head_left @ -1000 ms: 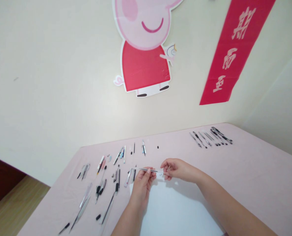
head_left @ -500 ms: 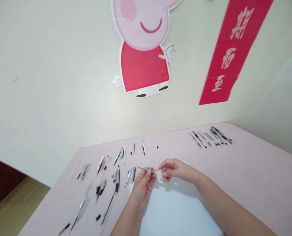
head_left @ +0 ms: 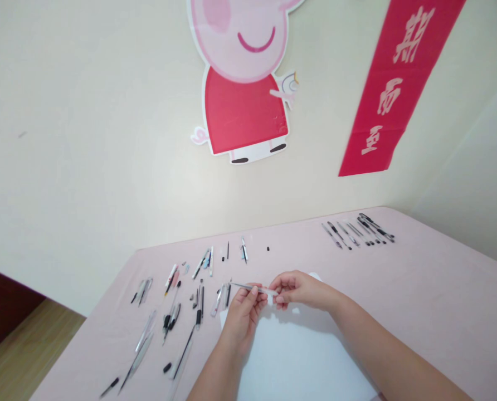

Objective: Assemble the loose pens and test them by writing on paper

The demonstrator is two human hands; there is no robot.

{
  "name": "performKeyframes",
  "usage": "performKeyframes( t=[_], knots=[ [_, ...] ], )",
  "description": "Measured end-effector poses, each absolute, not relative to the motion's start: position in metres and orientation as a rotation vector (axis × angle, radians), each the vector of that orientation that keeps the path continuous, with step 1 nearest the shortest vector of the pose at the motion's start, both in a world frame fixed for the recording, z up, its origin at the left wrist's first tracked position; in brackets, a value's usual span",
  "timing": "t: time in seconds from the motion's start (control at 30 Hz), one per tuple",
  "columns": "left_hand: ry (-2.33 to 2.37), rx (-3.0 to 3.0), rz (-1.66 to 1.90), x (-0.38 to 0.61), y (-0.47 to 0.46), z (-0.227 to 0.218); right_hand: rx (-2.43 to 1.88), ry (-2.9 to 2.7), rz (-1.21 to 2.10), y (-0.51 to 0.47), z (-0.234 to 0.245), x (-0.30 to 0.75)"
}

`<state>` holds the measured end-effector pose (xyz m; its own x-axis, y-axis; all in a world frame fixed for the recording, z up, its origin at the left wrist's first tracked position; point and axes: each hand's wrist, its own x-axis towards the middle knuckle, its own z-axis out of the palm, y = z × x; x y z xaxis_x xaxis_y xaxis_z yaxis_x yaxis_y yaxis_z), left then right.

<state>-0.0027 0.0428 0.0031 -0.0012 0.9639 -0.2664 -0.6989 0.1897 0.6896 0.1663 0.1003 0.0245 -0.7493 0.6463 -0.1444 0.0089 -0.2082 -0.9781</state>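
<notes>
My left hand (head_left: pixel 244 314) pinches a slim, translucent pen (head_left: pixel 267 291) between thumb and fingers. The pen lies almost level, and its thin grey end sticks out to the left past the thumb. At its pale right end, the thumb and fingertips of my right hand (head_left: pixel 298 288) are closed on it. Both hands are above a white sheet (head_left: pixel 298 356). Just left of my left hand, a small group of clear and black pen parts (head_left: pixel 222 296) lies on the table.
Disassembled pens, refills and caps spread over the left of the pink-covered table (head_left: pixel 436 289); a black cap (head_left: pixel 167 367) lies near the front. A row of dark pens (head_left: pixel 359 231) is at the back right. Behind stands a wall with a pig cutout (head_left: pixel 246 111) and red banner (head_left: pixel 399 94).
My right fingers have shifted slightly at the pen's right end, where its pale tip now shows more clearly. My left hand keeps its hold in nearly the same place.
</notes>
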Motion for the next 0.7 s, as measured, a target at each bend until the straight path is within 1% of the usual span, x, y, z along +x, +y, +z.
performKeyframes(
  t=[0.17,0.47,0.6,0.7],
  knots=[
    [0.785,0.394,1.345,-0.003,0.042,0.005,-0.764,-1.647,2.024,0.099,0.028,0.168],
    [0.788,0.343,1.383,-0.004,0.044,0.004,-0.860,-1.630,1.921,0.100,0.030,0.166],
    [0.828,0.252,1.438,-0.006,0.048,0.003,-0.994,-1.667,1.747,0.114,0.024,0.169],
    [0.849,0.211,1.463,-0.007,0.049,0.002,-1.202,-1.775,1.541,0.133,0.014,0.167]
  ],
)
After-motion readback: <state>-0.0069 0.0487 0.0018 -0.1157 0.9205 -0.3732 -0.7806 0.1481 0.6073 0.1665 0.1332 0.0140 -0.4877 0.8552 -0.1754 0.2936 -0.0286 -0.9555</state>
